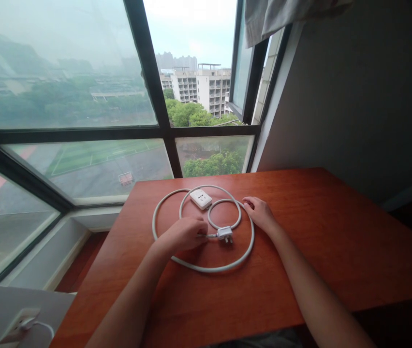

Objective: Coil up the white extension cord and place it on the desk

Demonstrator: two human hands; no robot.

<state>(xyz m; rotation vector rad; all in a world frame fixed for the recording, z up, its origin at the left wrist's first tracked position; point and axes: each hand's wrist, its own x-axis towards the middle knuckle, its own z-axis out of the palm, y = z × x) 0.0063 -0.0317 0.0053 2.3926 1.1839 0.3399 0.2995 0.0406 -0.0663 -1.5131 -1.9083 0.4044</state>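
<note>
A white extension cord (pixel 211 269) lies in several loose loops on the wooden table. Its socket block (pixel 201 198) rests face up at the far side of the coil. The plug (pixel 225 234) sits near the coil's middle, prongs toward me. My left hand (pixel 187 233) is closed on the cord just left of the plug, its fingertips partly hidden. At the coil's right edge, my right hand (pixel 259 211) has its fingers curled round the outer loop; the exact grip is partly hidden.
The reddish-brown table (pixel 336 241) stands against a dark-framed window (pixel 166 130) with one pane swung open. A grey wall (pixel 354 106) rises at the right, and a curtain (pixel 282 17) hangs above. At lower left, a wall outlet (pixel 22 321) has a white plug in it.
</note>
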